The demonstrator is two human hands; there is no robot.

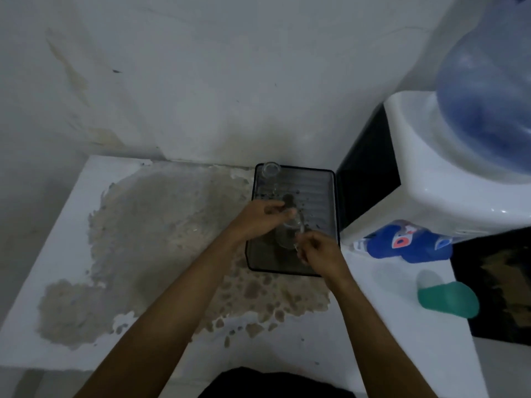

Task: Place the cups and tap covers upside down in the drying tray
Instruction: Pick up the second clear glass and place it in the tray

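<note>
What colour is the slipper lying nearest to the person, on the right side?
Green, seen in the head view: the green rubber slipper.

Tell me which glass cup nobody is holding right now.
The glass cup at the tray's far-left corner stands alone, untouched. The other cup is gripped between the left hand and right hand over the drying tray.

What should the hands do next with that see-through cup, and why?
Probably lower the clear cup mouth-down onto the drying tray. Both hands, left and right, hold it just over the tray, and bare space lies below; another glass stands in the far corner.
</note>
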